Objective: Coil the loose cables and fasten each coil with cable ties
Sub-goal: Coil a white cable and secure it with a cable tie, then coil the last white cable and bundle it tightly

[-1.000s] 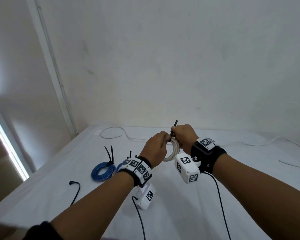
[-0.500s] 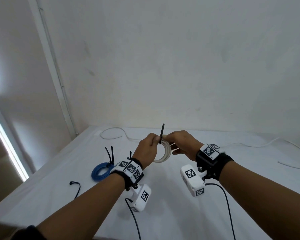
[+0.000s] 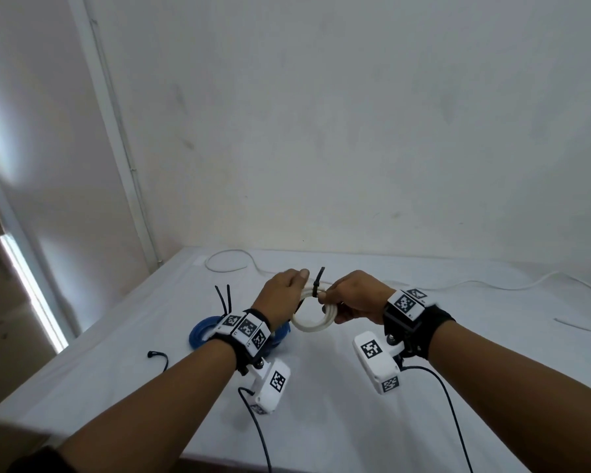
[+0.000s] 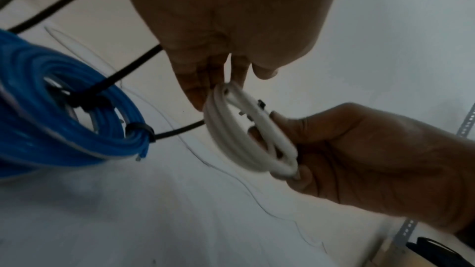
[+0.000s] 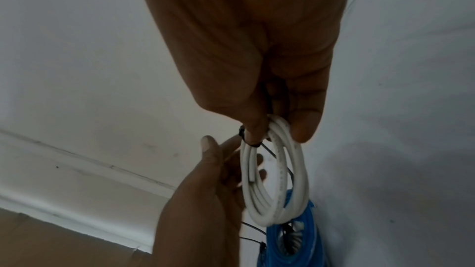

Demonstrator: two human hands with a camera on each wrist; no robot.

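Note:
A small white cable coil (image 3: pixel 313 322) hangs upright between my hands above the white table (image 3: pixel 321 387). A black cable tie (image 3: pixel 318 285) wraps its top, and the tail sticks up free. My right hand (image 3: pixel 328 302) grips the coil's right side, thumb beside the tie head. The fingers of my left hand (image 3: pixel 299 288) curl behind the coil's left side, thumb raised off it. The left wrist view has the left fingertips (image 4: pixel 203 96) on the coil (image 4: pixel 231 139). In the right wrist view the right hand (image 5: pixel 277 129) pinches the coil (image 5: pixel 272 180) at the tie (image 5: pixel 244 135).
A blue coil (image 3: pixel 202 331) bound with black ties (image 3: pixel 224 298) lies on the table under my left wrist. Loose white cable (image 3: pixel 226 264) loops at the back and trails off to the right (image 3: pixel 492 286). A short black cable (image 3: pixel 161 356) lies near the left edge.
The tie's tail was pinched first by the right hand, then by the left; now it stands free. Both hands have sunk a little and drawn slightly apart along the coil.

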